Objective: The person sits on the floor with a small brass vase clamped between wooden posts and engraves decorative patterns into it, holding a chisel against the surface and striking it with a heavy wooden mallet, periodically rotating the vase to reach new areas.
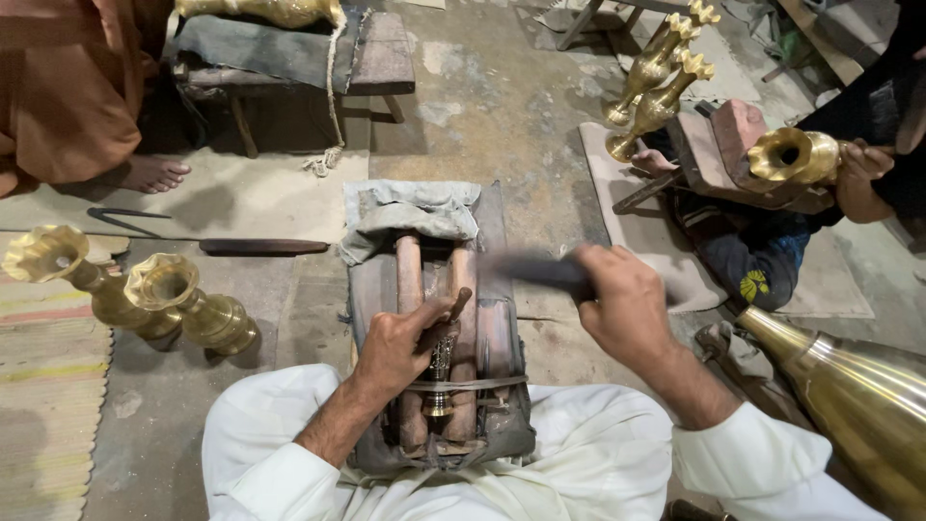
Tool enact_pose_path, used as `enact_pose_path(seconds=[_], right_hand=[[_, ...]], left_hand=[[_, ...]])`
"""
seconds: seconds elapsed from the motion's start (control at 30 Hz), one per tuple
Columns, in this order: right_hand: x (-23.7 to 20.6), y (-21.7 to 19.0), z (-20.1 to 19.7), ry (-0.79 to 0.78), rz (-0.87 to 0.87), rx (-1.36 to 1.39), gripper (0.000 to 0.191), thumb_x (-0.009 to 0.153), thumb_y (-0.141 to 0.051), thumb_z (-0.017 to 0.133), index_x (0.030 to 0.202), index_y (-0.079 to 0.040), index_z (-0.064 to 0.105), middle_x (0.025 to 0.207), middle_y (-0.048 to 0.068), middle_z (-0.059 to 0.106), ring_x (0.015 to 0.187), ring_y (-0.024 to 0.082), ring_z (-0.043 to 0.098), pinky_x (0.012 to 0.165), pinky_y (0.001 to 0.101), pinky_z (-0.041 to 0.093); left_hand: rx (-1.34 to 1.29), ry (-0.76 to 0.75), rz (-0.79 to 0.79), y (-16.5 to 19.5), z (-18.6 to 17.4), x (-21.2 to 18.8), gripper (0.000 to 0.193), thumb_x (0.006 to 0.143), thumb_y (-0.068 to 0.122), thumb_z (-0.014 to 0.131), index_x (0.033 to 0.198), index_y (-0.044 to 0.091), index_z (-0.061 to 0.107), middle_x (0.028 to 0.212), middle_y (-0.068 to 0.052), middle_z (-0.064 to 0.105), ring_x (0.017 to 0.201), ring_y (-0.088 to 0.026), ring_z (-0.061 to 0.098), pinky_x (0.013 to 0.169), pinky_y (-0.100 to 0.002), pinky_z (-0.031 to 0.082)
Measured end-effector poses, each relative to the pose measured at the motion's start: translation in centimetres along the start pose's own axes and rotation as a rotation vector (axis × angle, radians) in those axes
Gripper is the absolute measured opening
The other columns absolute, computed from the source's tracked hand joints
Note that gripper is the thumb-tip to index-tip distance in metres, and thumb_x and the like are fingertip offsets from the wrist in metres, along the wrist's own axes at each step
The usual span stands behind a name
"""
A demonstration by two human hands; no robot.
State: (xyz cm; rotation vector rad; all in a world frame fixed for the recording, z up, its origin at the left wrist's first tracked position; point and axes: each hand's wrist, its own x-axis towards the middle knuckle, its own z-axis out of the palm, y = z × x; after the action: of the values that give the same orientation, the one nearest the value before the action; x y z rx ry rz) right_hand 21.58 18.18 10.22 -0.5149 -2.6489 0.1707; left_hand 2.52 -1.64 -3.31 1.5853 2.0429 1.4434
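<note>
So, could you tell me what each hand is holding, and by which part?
The left hand grips a slim dark punch-like tool by its upper end. The right hand holds a motion-blurred dark tool by one end.

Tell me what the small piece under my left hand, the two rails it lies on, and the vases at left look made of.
Small piece: dark, dull metal, ribbed with a brassy ring; likely unpolished brass, though that is uncertain.
Rails: reddish-brown and matte, apparently wood.
Vases: shiny yellow with bright reflections, probably polished brass.
Left hand presses the piece down.
</note>
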Motion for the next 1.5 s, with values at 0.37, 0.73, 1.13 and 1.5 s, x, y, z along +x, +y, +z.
enact_pose_path(seconds=[0.37, 0.73, 1.13, 1.5], right_hand=[[0.0, 0.0, -0.6, -0.120, -0.079, -0.252, 0.042, 0.064, -0.002, 0.072, 0.105, -0.009, 0.067, 0.091, 0.008, 0.069, 0.093, 0.033, 0.065, 0.079, 0.0460, 0.050], [-0.9, -0.9, 1.4, 0.019, 0.076, 0.097, 0.035, 0.073, -0.001, 0.074, 0.107, -0.007, 0.068, 0.089, 0.013, 0.068, 0.087, 0.033, 0.066, 0.076, 0.0443, 0.051], [0.4, -0.7, 0.0, -0.103, -0.044, -0.056, 0.037, 0.067, 0.002, 0.067, 0.103, -0.008, 0.070, 0.086, 0.009, 0.068, 0.086, 0.032, 0.066, 0.078, 0.0455, 0.051], [0.2, -0.1, 0.2, -0.042, 0.016, 0.070, 0.040, 0.069, 0.001, 0.068, 0.109, -0.006, 0.068, 0.089, 0.011, 0.066, 0.089, 0.033, 0.063, 0.079, 0.0442, 0.049]], left_hand=[[-0.200, 0.099, 0.008, -0.2, -0.1, -0.9, 0.034, 0.089, 0.006, 0.074, 0.122, 0.003, 0.065, 0.106, -0.016, 0.080, 0.099, -0.025, 0.080, 0.081, -0.033, 0.067], [-0.051, 0.058, -0.009, -0.5, 0.6, -1.9, 0.038, 0.085, 0.007, 0.080, 0.120, 0.006, 0.066, 0.095, -0.015, 0.080, 0.088, -0.026, 0.081, 0.071, -0.035, 0.065], [-0.013, 0.085, 0.036, -0.8, 1.1, -1.8, 0.037, 0.087, 0.009, 0.079, 0.121, 0.007, 0.066, 0.097, -0.015, 0.080, 0.088, -0.024, 0.081, 0.072, -0.034, 0.065], [-0.032, 0.099, 0.071, -0.2, 0.7, -1.5, 0.039, 0.084, 0.010, 0.081, 0.121, 0.008, 0.066, 0.097, -0.014, 0.079, 0.088, -0.028, 0.079, 0.070, -0.036, 0.065]])
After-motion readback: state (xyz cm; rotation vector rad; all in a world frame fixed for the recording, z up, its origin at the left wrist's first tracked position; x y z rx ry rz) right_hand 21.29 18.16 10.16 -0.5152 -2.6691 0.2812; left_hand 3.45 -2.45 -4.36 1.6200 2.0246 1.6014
